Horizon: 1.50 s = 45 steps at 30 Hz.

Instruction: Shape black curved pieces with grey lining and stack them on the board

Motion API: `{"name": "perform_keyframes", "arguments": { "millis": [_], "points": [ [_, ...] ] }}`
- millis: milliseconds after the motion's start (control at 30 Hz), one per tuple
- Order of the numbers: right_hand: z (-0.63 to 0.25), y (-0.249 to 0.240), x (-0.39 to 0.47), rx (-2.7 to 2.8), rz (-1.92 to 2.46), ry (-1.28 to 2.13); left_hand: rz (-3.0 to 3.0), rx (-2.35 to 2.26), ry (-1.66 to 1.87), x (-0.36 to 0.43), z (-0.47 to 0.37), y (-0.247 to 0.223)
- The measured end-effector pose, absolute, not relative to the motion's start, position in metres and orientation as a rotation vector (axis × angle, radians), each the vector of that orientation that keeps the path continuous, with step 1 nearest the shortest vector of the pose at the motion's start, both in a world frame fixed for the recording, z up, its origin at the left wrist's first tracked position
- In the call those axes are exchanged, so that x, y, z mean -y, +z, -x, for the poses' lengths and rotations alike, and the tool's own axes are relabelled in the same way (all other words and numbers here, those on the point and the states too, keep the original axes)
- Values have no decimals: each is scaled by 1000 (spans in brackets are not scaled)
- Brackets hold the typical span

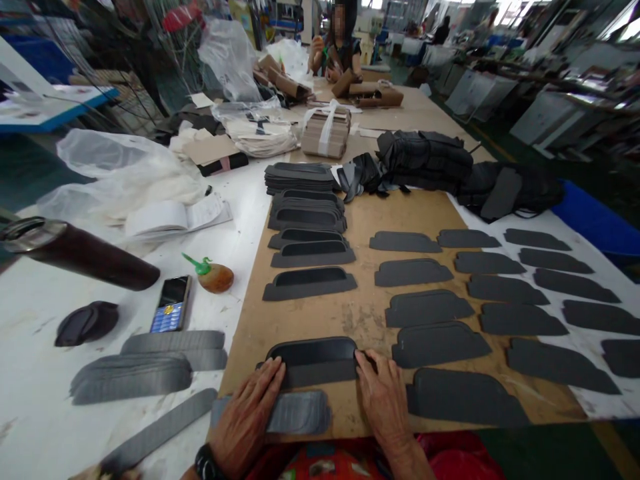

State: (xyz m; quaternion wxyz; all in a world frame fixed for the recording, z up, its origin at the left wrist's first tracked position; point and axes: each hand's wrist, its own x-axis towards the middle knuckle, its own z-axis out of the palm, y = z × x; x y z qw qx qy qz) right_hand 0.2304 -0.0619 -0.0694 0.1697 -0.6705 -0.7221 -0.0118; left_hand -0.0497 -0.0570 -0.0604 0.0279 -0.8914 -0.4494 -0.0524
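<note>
A dark grey panel with a glossy black strip along its upper part [320, 363] lies on the brown board near the front edge. My left hand [253, 400] rests on its left end, fingers stretched out and lying flat. At the right end, my right hand [383, 393] touches the panel with its fingertips, the fingers bent and apart. Under and beside my left hand is a stack of grey strips [300, 412]. Similar black-topped panels [310, 283] lie in a column farther up the board, and plain dark panels [440, 343] are spread in rows to the right.
To the left are a dark bottle [95, 253], a phone [171, 304], a brown round object with a green top [216, 276] and grey strip stacks [133, 377]. Black bundles [425, 160] and a tied brown stack [326, 131] stand farther back. A person [343, 50] is across the table.
</note>
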Motion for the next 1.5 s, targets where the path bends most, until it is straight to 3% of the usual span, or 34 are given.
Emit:
{"name": "perform_keyframes", "arguments": {
  "millis": [233, 500, 767, 1000, 1100, 1200, 1333, 1500],
  "points": [
    [-228, -54, 53, 2113, 1961, -6, 2862, 1395, -172, 50, 62, -68],
    [-236, -43, 16, 1656, 2137, 847, 2818, 1380, -293, 48, 63, -73],
    [-248, -43, -1, 1495, 1939, 1495, 2827, 1303, -338, 48, 67, -85],
    [-246, -39, 1, 1271, 1763, 1829, 2863, 1361, -231, 47, 73, -83],
    [-241, -40, 3, 1174, 1739, 1861, 2895, 1384, -135, 42, 76, -74],
    [-234, -45, 3, 1366, 1820, 1672, 2845, 1455, -88, 41, 75, -63],
    [-225, -50, 7, 1659, 1920, 1360, 2783, 1490, -183, 51, 63, -51],
    [-223, -52, 12, 1698, 1949, 1290, 2839, 1444, -311, 64, 25, -44]
  ]
}}
